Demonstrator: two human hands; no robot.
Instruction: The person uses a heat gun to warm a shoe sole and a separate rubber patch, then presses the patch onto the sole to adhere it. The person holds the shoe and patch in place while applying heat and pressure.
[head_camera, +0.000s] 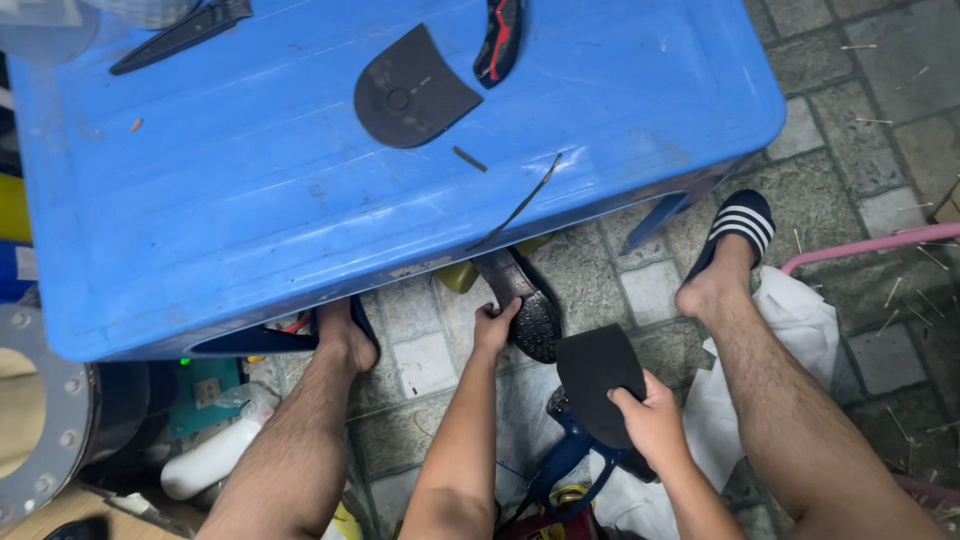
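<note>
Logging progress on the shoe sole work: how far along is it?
Done: a heel piece lies cut out on the blue table, beside trimmed strips.
In hand: the left hand holds the shoe sole up; the right hand holds a black rubber sole piece.
Left: that piece is not yet on the shoe.

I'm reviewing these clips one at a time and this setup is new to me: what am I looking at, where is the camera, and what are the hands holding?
There is no machine here. One camera worn on a person's head looks down at their own bare arms and legs. The left hand grips a dark shoe turned sole up, partly under the blue plastic table. The right hand holds a flat black rubber sole piece. On the table lie another black heel-shaped piece, a thin black strip and dark tools at the far edge. Below is a stone-tiled floor.
</note>
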